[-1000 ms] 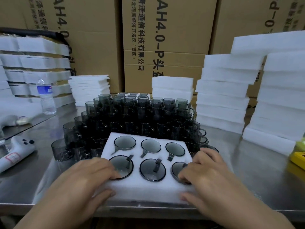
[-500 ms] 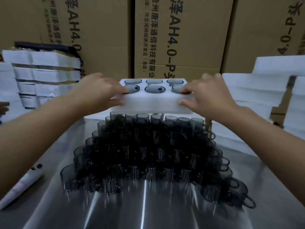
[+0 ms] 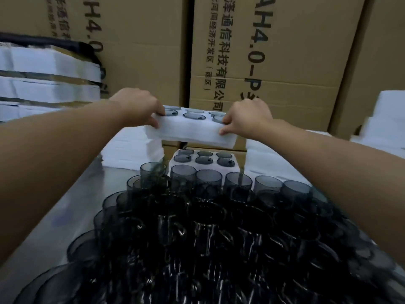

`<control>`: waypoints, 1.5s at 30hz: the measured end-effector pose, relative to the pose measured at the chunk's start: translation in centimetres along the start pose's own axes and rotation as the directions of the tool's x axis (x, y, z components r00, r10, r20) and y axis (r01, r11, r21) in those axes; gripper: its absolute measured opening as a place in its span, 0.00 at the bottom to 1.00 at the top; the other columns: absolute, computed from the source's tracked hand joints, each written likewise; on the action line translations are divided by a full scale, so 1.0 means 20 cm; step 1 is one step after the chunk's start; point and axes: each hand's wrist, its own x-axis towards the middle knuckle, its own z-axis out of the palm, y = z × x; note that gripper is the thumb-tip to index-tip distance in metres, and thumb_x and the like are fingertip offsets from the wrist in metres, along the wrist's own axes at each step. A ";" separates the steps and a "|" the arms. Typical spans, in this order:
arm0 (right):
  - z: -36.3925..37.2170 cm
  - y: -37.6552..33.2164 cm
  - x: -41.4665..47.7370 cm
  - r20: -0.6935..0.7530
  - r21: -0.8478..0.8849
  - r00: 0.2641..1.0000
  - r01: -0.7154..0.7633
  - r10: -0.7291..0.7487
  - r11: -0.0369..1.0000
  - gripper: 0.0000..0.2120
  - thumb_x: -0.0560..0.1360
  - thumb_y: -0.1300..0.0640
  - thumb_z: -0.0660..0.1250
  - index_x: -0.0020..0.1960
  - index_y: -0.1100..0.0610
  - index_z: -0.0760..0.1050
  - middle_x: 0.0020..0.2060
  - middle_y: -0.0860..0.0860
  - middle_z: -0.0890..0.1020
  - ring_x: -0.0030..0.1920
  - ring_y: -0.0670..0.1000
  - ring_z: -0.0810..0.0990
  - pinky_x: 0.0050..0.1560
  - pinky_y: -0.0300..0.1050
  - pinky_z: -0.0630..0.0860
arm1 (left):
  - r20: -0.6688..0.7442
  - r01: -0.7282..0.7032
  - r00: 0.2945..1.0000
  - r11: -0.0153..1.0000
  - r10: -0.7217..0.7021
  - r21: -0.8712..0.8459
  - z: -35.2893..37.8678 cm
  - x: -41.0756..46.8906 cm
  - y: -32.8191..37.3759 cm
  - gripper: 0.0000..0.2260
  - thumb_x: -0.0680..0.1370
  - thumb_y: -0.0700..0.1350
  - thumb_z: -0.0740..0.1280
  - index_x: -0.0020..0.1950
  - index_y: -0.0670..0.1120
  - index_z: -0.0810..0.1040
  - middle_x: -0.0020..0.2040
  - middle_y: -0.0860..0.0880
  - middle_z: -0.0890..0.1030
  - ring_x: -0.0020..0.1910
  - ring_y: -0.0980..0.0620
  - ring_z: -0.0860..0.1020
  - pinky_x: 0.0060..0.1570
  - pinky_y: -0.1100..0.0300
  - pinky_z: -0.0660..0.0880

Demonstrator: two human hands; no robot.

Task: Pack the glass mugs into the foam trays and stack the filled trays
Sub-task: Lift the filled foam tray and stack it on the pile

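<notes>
Upper tray, filled, hangs above the lower tray beyond the loose mugs, left hand and right hand each pinching an end, fingers curled over the top edge; keep it level, descend straight, square the edges, though centring is hard to judge through the blur.

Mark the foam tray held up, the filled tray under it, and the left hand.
Held foam tray (image 3: pixel 192 131): head view, near side wall.
Filled tray below (image 3: pixel 236 165): head view, bare front-right corner.
Left hand (image 3: pixel 135 104): head view, back of hand.
</notes>
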 end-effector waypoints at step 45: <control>-0.76 1.38 -1.11 -0.156 -0.372 0.841 -0.536 0.517 0.758 0.27 0.73 0.61 0.63 0.71 0.49 0.64 0.55 0.58 0.78 0.62 0.62 0.68 0.73 0.63 0.41 | -0.245 -0.411 0.904 0.869 0.350 -0.275 -0.61 -0.26 0.83 0.10 0.79 0.56 0.58 0.53 0.60 0.78 0.49 0.64 0.80 0.49 0.64 0.77 0.40 0.67 0.69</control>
